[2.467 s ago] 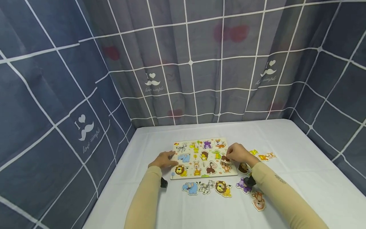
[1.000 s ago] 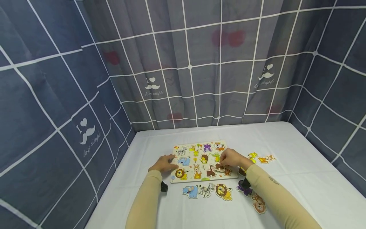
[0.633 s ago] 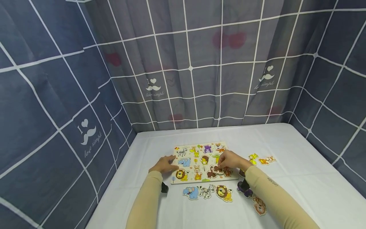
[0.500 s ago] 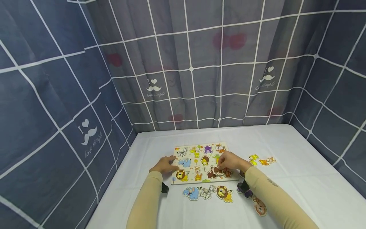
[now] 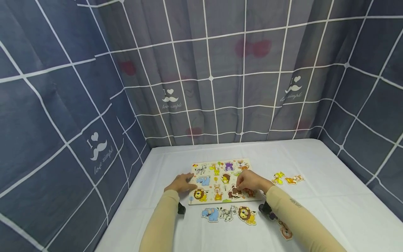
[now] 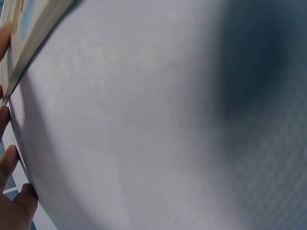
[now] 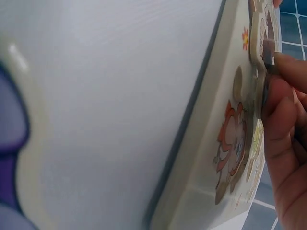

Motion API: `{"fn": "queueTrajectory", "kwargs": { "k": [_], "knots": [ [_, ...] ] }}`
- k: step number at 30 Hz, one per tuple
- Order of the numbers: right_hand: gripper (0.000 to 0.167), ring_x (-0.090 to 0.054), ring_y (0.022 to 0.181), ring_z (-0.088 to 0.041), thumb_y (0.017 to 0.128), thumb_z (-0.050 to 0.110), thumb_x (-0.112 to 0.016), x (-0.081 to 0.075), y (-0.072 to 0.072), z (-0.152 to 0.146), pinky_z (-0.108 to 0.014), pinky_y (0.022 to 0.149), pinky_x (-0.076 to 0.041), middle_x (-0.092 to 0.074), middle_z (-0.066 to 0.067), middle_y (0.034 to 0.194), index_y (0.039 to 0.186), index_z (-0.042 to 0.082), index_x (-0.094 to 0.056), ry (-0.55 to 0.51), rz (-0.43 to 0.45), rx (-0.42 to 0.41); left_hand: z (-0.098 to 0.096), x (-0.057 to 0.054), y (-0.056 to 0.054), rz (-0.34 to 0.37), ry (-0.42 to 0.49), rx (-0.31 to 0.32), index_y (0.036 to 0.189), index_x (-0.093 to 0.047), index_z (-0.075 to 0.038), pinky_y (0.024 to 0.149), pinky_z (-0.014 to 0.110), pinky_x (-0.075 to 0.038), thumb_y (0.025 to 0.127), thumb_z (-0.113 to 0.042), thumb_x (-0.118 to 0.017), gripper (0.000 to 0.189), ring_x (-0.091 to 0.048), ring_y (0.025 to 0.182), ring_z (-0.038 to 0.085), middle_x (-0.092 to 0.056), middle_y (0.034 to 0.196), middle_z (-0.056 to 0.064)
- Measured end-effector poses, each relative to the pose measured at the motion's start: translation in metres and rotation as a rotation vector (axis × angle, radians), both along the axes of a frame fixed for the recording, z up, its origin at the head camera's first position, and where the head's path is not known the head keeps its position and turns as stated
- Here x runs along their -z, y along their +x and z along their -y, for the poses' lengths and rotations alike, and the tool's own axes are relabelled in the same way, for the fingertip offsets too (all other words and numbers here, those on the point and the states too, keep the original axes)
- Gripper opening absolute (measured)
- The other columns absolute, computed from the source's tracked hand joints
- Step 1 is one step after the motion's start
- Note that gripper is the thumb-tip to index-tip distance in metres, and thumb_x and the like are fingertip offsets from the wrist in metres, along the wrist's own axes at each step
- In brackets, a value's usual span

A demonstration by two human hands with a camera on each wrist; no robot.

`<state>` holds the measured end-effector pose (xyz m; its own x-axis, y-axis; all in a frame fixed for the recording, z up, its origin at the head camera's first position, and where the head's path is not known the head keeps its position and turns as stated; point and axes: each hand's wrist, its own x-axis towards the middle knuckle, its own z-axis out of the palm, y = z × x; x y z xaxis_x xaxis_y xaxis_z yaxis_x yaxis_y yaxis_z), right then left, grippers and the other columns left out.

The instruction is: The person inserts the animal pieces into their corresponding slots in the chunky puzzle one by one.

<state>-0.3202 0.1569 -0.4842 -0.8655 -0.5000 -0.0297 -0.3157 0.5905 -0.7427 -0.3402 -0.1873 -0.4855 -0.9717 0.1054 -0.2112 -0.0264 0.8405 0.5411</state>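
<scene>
A flat wooden animal puzzle board (image 5: 211, 196) lies on the table with its animal pictures facing up. My left hand (image 5: 180, 183) rests at its left edge, thumb and fingers spread and touching the board's side. Over the lower right of the board, my right hand (image 5: 251, 181) pinches a brown animal puzzle piece (image 5: 235, 191) between thumb and fingertips. That piece covers the brown animal picture in the bottom row; whether it sits flush cannot be seen. In the right wrist view the fingertips hold the puzzle piece (image 7: 258, 45) close to the board's face, beside an orange-haired animal picture (image 7: 232, 139).
Loose elephant (image 5: 210, 214), zebra (image 5: 228, 212) and lion (image 5: 247, 215) pieces lie in front of the board. Right of it are a yellow piece (image 5: 278, 177) and an orange one (image 5: 295, 180). The right forearm partly covers a brown piece (image 5: 285, 231). A checked curtain (image 5: 226, 87) surrounds the table.
My right hand has carried the brown piece leftward and toward the front, from the board's right edge onto the brown animal picture. The left hand has stayed at the left edge.
</scene>
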Motion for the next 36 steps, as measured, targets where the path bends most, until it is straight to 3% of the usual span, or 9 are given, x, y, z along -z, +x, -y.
{"fn": "queueTrajectory", "kwargs": {
  "k": [20, 36],
  "knots": [
    [0.009, -0.060, 0.056, -0.010, 0.081, -0.001, -0.075, 0.000, -0.002, 0.014, -0.026, 0.053, -0.053, -0.070, -0.001, 0.067, 0.075, 0.006, -0.074, 0.011, -0.010, -0.035, 0.001, 0.002, -0.002, 0.008, -0.002, -0.012, 0.148, -0.050, -0.025, 0.120, 0.063, -0.026, 0.082, -0.043, -0.080, 0.075, -0.029, 0.151, 0.038, -0.038, 0.161, 0.010],
    [0.013, -0.056, 0.055, -0.008, 0.081, 0.002, -0.076, 0.001, -0.002, 0.020, -0.022, 0.051, -0.048, -0.069, 0.003, 0.065, 0.072, 0.011, -0.076, 0.069, -0.028, -0.060, 0.001, 0.004, -0.002, 0.007, -0.020, 0.001, 0.149, -0.049, -0.025, 0.121, 0.064, -0.024, 0.083, -0.045, -0.078, 0.075, -0.028, 0.152, 0.038, -0.037, 0.162, 0.009]
  ]
}}
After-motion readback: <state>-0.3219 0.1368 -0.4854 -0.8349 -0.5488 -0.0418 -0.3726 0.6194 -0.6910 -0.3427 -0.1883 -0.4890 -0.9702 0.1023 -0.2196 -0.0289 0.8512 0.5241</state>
